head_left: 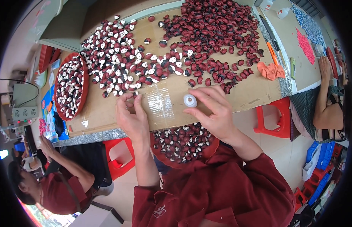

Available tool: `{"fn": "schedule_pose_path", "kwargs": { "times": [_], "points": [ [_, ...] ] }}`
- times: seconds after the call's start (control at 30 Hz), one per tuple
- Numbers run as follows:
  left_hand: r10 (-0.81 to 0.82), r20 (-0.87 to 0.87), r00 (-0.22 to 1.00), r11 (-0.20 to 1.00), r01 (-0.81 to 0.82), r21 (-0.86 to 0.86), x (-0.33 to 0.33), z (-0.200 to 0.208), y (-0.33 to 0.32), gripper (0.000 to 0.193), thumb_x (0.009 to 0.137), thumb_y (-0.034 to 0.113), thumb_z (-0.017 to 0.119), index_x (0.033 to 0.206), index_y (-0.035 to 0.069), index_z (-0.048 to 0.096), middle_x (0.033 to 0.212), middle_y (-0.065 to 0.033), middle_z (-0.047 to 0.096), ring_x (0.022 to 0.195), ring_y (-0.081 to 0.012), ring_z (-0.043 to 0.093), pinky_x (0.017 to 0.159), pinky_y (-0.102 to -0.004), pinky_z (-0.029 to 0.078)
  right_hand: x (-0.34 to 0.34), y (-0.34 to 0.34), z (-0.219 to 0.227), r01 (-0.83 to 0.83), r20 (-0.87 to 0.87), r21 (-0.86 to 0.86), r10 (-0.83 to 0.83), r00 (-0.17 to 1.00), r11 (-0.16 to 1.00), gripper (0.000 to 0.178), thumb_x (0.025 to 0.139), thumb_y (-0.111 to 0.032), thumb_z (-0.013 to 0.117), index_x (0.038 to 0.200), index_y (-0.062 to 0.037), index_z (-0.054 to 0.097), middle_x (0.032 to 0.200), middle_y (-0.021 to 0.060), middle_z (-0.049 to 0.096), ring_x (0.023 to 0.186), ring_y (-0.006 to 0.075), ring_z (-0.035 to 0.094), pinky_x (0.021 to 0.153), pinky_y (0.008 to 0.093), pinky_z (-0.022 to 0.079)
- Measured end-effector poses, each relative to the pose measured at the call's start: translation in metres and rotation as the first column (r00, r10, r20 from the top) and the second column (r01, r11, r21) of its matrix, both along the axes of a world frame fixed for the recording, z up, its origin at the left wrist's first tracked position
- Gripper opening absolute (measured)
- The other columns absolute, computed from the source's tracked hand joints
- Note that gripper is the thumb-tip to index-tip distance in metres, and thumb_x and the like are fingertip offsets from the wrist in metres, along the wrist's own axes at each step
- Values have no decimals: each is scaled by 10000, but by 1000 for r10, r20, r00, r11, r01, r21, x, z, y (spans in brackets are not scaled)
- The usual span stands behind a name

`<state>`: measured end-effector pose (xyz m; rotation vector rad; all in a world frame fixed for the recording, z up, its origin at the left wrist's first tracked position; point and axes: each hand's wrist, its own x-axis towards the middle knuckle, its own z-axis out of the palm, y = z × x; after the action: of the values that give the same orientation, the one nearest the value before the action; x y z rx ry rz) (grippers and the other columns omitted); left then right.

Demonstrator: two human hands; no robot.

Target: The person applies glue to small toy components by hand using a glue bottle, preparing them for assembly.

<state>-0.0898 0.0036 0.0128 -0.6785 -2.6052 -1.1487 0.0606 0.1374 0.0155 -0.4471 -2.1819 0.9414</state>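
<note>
My right hand [215,109] grips a small white squeeze bottle [190,100] between thumb and fingers, its nozzle facing up toward me. Beside it, my left hand [133,119] is curled with the thumb near the fingertips. A small dark red and white piece [135,94] shows at those tips; the fingers partly hide the grip. Beyond my left hand spreads a pile of similar rounded red, black and white pieces [111,56]. Dark red, black-edged shells [217,34] are heaped beyond my right hand. A red basin [176,160] of pieces sits below the table edge, against me.
On the left a red scalloped tray [85,90] holds more pieces. An orange cutter [272,53] and a crumpled orange cloth [271,70] lie at the right. Red stools [274,119] stand beside the table. One person [58,181] sits at left, another [323,102] at right.
</note>
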Motion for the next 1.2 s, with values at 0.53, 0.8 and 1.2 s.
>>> {"fn": "schedule_pose_path", "kwargs": {
  "times": [0.53, 0.8, 1.2],
  "points": [
    [-833, 534, 144, 490, -256, 834, 53, -5, -13, 280, 907, 31, 486, 1177, -32, 527, 1117, -158, 583, 945, -209, 605, 827, -316, 512, 51, 11, 19, -269, -171, -218, 235, 957, 938, 397, 634, -64, 781, 980, 21, 604, 832, 104, 656, 622, 180, 573, 552, 279, 438],
    [-815, 547, 189, 499, -249, 830, 57, -7, -10, 270, 902, 17, 489, 1163, -33, 540, 1129, -154, 578, 954, -201, 599, 838, -313, 504, 47, 5, 14, -213, -161, -204, 182, 970, 956, 341, 577, -70, 814, 860, 31, 653, 648, 85, 618, 511, 154, 499, 465, 259, 358],
    [-802, 559, 212, 505, -259, 823, 58, -6, -9, 265, 899, 12, 492, 1154, -39, 548, 1112, -146, 589, 937, -196, 601, 840, -308, 495, 43, 5, 16, -198, -119, -221, 175, 977, 955, 295, 595, -80, 803, 829, 33, 663, 604, 72, 584, 490, 151, 485, 452, 266, 354]
  ]
}}
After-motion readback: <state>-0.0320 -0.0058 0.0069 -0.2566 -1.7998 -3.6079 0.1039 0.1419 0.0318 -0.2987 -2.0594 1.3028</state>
